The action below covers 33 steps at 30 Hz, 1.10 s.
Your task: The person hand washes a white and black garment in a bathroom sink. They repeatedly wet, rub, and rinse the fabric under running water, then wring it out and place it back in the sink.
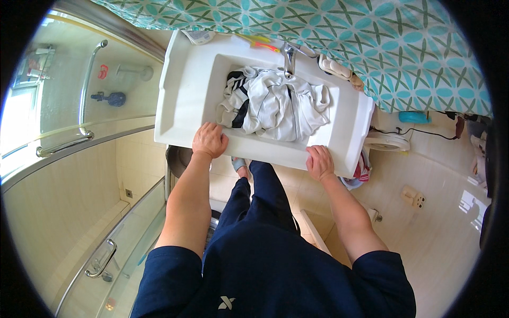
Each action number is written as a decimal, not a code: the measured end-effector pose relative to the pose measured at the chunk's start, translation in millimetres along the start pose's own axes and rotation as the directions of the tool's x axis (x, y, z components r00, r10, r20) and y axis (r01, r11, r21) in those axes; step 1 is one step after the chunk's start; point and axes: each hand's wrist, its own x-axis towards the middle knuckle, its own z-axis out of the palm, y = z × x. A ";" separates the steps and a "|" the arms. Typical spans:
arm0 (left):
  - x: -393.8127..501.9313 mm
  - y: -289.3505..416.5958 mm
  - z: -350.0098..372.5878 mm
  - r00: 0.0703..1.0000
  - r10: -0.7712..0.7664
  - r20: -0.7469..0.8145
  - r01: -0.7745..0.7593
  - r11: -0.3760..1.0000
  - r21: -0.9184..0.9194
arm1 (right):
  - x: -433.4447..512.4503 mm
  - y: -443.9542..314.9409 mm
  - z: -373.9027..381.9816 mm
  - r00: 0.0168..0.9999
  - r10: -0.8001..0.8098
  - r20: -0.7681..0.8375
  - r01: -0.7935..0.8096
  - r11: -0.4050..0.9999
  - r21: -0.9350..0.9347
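Observation:
A white rectangular washbasin [266,153] stands in front of me. In its bowl lies a crumpled heap of white clothing [270,105] with black parts and white stripes on the left. My left hand [210,140] rests on the basin's front rim, left of the bowl, fingers curled onto it. Farther right, my right hand [319,162] is curled onto the same rim near the bowl's front right corner. Both hands are apart from the clothing. A chrome faucet [290,63] reaches over the back of the heap; no running water is visible.
A brush with an orange handle [265,46], a white package [200,37] and a soap holder [335,67] line the back ledge. Patterned fabric [318,20] hangs above. Glass shower panels [119,222] stand left. A tub with red-and-white cloth [361,171] sits below right.

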 end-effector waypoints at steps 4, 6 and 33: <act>-0.5 -0.3 1.3 1.000 -0.006 -0.002 0.006 1.000 0.001 | 0.6 0.5 0.2 1.000 -0.002 0.002 0.002 1.000 -0.006; -0.4 -0.5 1.9 1.000 -0.008 -0.003 0.008 1.000 0.002 | 1.2 0.4 -0.4 1.000 0.001 0.001 -0.001 1.000 0.009; -1.0 -0.7 1.8 1.000 -0.005 -0.007 0.005 1.000 0.000 | 0.2 1.6 0.3 1.000 -0.009 0.006 0.009 1.000 -0.019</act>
